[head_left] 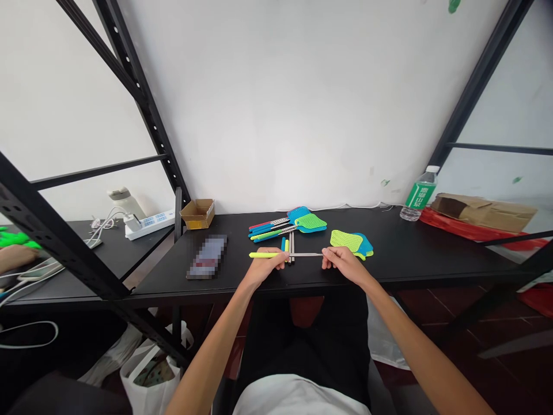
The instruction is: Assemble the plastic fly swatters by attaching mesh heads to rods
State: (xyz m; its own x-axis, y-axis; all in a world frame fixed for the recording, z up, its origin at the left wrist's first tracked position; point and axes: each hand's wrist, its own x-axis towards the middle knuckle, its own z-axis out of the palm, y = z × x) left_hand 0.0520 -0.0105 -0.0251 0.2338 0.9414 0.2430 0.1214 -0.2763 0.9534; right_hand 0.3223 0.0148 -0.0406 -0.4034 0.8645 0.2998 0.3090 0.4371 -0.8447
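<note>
My left hand [266, 264] is closed around a yellow-green fly swatter handle [263, 255] with a thin metal rod. The rod runs level to my right hand [344, 262], whose fingers pinch its far end. Just right of that hand lie loose swatter heads, a yellow-green one [345, 240] over blue and green ones. Beneath the held rod, bare metal rods [292, 242] lie on the black table, beside blue and yellow-green grips [283, 244]. Behind them is a pile of fly swatters with a green head [311, 222] and blue heads.
A phone with a blurred screen [208, 256] and a small cardboard box [197, 214] are at left. Farther left are a power strip [151, 225] and another person's hand [17, 259]. A water bottle [419, 195] stands at right. Black rack posts frame both sides.
</note>
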